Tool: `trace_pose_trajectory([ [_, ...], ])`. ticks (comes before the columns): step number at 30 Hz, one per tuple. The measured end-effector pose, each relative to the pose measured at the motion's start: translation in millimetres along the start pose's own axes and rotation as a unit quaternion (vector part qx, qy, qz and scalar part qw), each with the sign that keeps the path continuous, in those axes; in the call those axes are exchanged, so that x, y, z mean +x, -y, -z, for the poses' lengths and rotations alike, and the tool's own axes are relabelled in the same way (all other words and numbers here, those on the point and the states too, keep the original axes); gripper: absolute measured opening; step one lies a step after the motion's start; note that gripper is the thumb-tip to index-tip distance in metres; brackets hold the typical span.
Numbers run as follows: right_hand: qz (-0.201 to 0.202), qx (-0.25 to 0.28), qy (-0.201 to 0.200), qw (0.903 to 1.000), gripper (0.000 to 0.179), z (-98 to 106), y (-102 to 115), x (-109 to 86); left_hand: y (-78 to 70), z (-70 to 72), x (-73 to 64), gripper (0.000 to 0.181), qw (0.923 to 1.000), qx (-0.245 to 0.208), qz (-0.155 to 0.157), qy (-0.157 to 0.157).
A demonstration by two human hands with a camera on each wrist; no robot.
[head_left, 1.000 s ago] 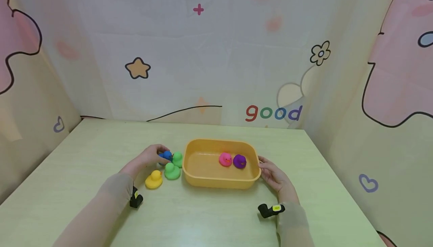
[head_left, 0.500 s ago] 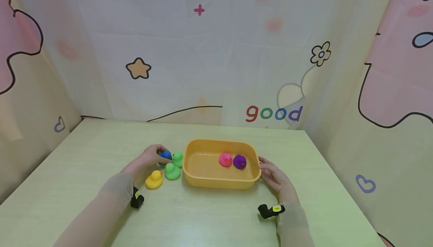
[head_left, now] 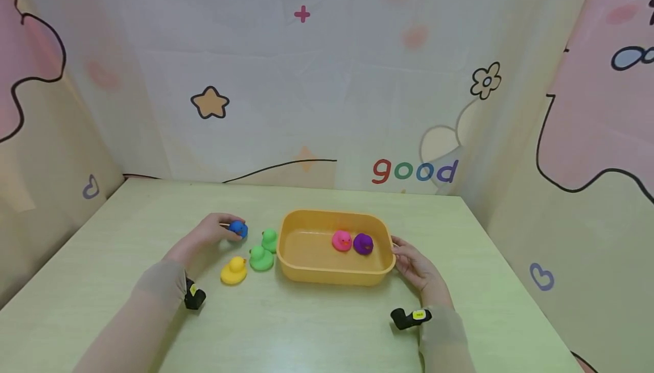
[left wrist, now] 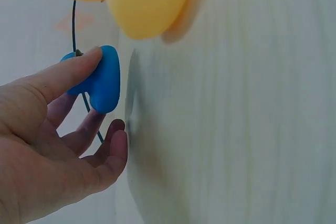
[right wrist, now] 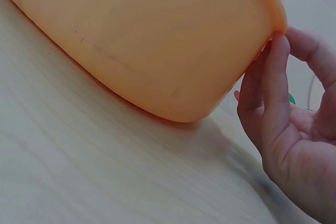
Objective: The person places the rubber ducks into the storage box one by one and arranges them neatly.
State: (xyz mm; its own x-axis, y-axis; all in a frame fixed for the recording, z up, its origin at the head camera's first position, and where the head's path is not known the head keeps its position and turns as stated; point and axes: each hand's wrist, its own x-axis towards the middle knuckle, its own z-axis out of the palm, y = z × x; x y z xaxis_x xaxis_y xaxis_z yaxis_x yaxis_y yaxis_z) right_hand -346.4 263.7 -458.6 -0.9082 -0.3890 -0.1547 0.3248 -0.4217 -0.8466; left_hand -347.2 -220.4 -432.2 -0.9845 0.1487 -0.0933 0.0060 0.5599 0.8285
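Observation:
My left hand (head_left: 214, 230) pinches a blue rubber duck (head_left: 238, 229) between thumb and fingers, left of the plastic tub. In the left wrist view the duck (left wrist: 106, 80) hangs just off the table, apart from its shadow. My right hand (head_left: 415, 262) holds the right end of the yellow-orange tub (head_left: 332, 276), with fingertips at its rim in the right wrist view. Inside the tub sit a pink duck (head_left: 342, 241) and a purple duck (head_left: 363, 243), side by side toward the right.
Two green ducks, one behind (head_left: 269, 241) and one nearer (head_left: 261, 259), stand by the tub's left end. A yellow duck (head_left: 234, 271) is to their left, closer to me. A printed cloth backdrop (head_left: 306, 106) rises behind the table (head_left: 327, 327).
My left hand has moved left and slightly back, taking the blue duck away from the green ducks. The right hand and the tub have stayed in place.

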Motion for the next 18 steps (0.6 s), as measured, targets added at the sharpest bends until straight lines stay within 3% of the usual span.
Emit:
trace_pose_trajectory([
  [8, -0.008, 0.014, -0.013, 0.9998, 0.056, -0.6, 0.2, -0.3, 7.4, 6.6, -1.3, 0.049, 0.9998, 0.019, 0.008, -0.001],
  [18, -0.011, 0.001, 0.004, 0.9999, 0.058, -5.4, 3.4, -4.5, 9.0, 7.1, -3.3, 0.052, 0.9996, 0.021, 0.019, -0.011],
])
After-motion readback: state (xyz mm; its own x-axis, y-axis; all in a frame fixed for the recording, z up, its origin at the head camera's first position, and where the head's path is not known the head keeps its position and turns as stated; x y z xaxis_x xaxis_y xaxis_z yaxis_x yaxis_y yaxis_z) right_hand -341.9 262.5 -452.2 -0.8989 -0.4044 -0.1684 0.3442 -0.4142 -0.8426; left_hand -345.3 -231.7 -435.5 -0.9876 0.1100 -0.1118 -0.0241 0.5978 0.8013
